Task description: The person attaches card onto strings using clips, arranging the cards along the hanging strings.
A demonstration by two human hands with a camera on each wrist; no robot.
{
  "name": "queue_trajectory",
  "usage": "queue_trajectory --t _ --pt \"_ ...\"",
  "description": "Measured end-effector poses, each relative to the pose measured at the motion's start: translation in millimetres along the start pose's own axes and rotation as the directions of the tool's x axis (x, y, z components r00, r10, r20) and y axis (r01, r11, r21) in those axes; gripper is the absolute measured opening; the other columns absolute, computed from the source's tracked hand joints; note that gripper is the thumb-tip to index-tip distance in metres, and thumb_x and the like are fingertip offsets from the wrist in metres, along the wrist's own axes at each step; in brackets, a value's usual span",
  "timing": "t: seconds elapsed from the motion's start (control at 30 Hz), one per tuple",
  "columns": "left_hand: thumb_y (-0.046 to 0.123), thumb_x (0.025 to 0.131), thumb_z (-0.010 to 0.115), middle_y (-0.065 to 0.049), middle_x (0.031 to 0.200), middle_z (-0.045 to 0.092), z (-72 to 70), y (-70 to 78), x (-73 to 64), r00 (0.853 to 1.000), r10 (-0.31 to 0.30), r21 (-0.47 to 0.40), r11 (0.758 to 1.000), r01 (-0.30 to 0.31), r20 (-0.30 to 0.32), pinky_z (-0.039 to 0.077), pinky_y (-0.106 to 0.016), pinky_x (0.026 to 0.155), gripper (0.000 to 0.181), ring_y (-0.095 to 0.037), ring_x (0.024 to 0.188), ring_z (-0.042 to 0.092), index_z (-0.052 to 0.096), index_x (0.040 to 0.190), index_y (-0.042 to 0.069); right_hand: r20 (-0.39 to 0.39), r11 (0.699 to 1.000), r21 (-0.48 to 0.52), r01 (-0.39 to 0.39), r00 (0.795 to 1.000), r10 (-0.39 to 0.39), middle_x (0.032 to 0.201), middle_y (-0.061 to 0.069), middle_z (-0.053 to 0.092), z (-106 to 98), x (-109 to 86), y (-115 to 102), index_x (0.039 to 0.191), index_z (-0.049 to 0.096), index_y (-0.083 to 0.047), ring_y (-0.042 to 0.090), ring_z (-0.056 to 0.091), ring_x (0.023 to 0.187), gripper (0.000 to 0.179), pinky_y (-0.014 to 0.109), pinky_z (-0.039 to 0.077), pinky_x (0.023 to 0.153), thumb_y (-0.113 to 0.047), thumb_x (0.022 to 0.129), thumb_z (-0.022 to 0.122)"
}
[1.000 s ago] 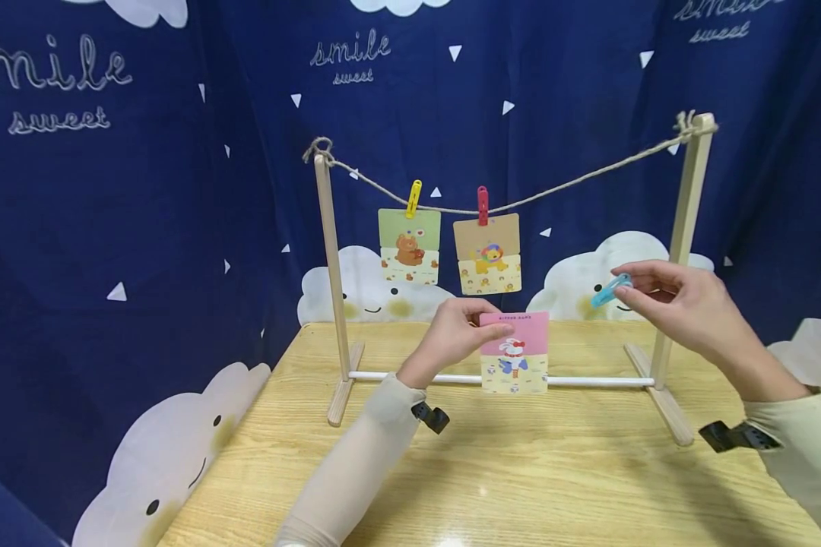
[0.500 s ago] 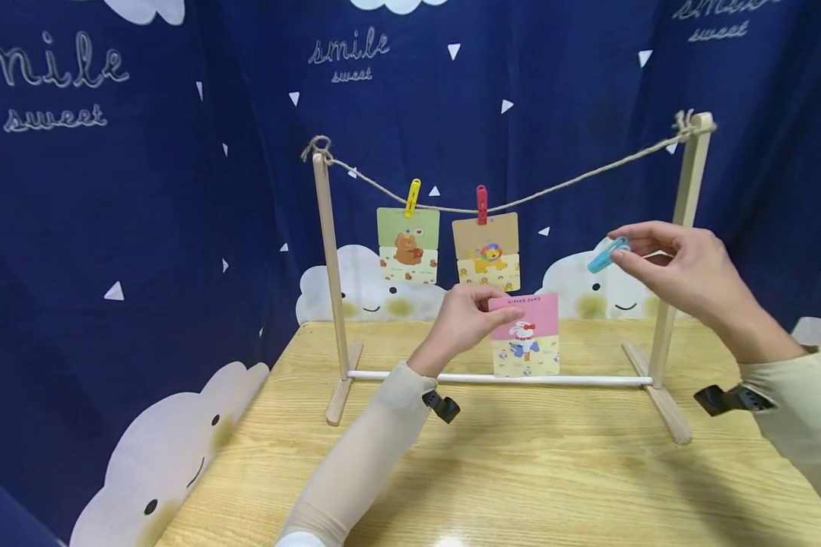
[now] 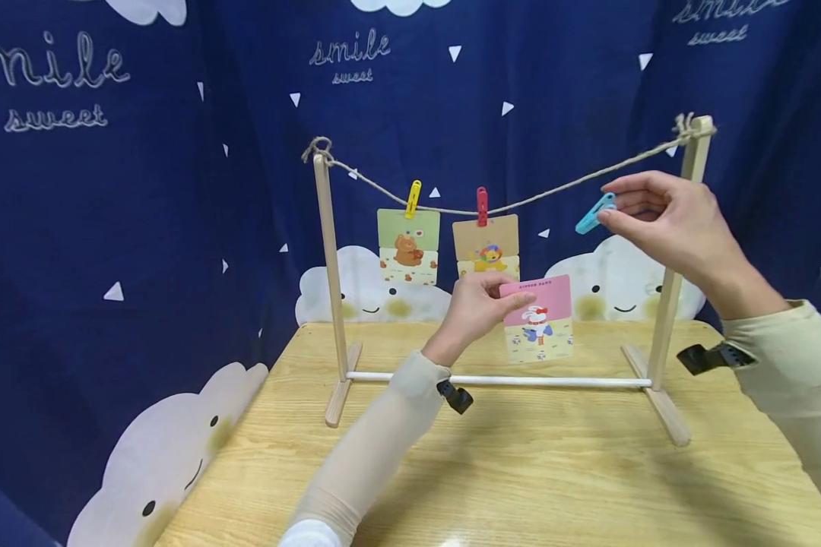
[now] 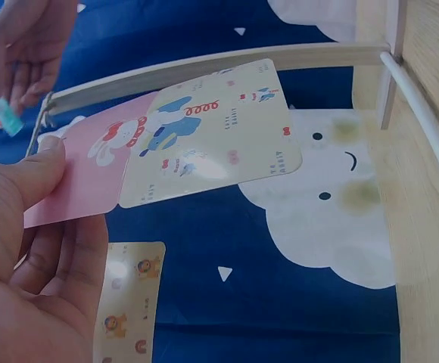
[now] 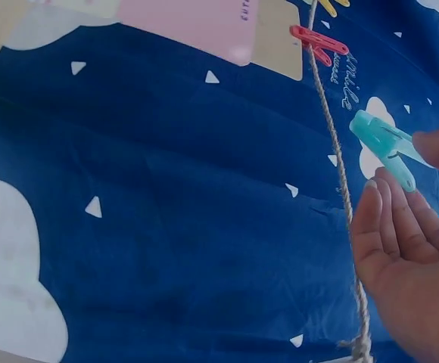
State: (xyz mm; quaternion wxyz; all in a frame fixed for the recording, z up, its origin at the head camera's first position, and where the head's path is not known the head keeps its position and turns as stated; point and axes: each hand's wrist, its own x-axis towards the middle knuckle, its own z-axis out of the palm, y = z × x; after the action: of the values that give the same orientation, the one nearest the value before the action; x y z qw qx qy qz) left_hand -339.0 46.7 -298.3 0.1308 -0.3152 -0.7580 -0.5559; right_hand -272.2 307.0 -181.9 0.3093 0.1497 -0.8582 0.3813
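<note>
My left hand (image 3: pixel 475 310) pinches the upper left corner of a pink and cream rabbit card (image 3: pixel 537 319), thumb in front, below the rope. In the left wrist view the card (image 4: pixel 212 136) is seen along its length. My right hand (image 3: pixel 680 228) holds a light blue clothespin (image 3: pixel 595 213) between thumb and fingers, below the right stretch of the rope (image 3: pixel 575 184). The right wrist view shows the clothespin (image 5: pixel 382 140) near the rope, apart from it. A yellow clothespin (image 3: pixel 413 200) holds a green bear card (image 3: pixel 408 247); a red clothespin (image 3: pixel 482 207) holds a brown lion card (image 3: pixel 486 235).
The rope is tied between a left wooden post (image 3: pixel 331 266) and a right wooden post (image 3: pixel 670 304). A white rod (image 3: pixel 554 381) joins their feet on the wooden table (image 3: pixel 520 471). Behind hangs a dark blue curtain (image 3: pixel 554 68) with clouds and triangles.
Both hands have risen. The left hand has carried the rabbit card up and to the right, now overlapping the lion card's lower edge. The right hand has lifted the blue clothespin toward the rope.
</note>
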Motion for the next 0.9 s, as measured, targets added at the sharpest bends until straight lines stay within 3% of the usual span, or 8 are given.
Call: queue_trajectory --t 0.27,0.43,0.7,0.9 --pt "0.031 0.087 0.085 0.004 0.072 0.062 15.1 5.7 13.0 0.999 0.044 -0.025 0.999 -0.044 0.008 0.037 -0.023 0.05 0.015 -0.009 0.065 0.052 0.08 0.086 0.017 0.019 0.996 -0.085 0.017 1.0 -0.016 0.107 -0.001 0.068 1.9 26.4 -13.6 0.132 0.066 -0.012 0.007 0.061 0.09 0.043 0.009 0.044 0.079 -0.035 0.097 0.073" --pt "0.032 0.089 0.084 0.003 0.074 0.065 20.9 16.3 20.8 0.999 0.044 0.0 0.999 -0.044 0.003 0.04 -0.021 0.051 0.015 -0.009 0.068 0.055 0.079 0.089 0.018 0.032 0.996 -0.067 0.062 0.998 -0.06 0.105 -0.005 0.068 -0.1 43.2 -19.9 0.133 0.065 -0.01 0.003 0.062 0.091 0.042 0.01 0.044 0.079 -0.031 0.098 0.073" --pt "0.031 0.09 0.083 0.005 0.07 0.061 30.2 25.3 34.4 0.996 0.085 0.003 0.996 -0.085 -0.015 0.038 -0.021 0.051 0.017 -0.009 0.062 0.053 0.076 0.085 0.017 0.065 0.997 -0.071 0.041 0.997 -0.036 0.106 -0.005 0.067 -5.0 66.5 -28.0 0.138 0.063 -0.01 0.007 0.061 0.091 0.044 0.011 0.044 0.079 -0.032 0.1 0.07" --pt "0.033 0.09 0.082 0.006 0.069 0.059 35.2 30.9 45.8 0.997 0.059 0.008 0.998 -0.058 -0.042 0.035 -0.021 0.049 0.016 -0.009 0.061 0.051 0.077 0.086 0.018 0.075 0.989 -0.139 0.041 0.997 -0.031 0.106 -0.001 0.068 -1.7 81.1 -27.1 0.136 0.064 -0.009 0.006 0.06 0.089 0.043 0.012 0.043 0.078 -0.034 0.1 0.068"
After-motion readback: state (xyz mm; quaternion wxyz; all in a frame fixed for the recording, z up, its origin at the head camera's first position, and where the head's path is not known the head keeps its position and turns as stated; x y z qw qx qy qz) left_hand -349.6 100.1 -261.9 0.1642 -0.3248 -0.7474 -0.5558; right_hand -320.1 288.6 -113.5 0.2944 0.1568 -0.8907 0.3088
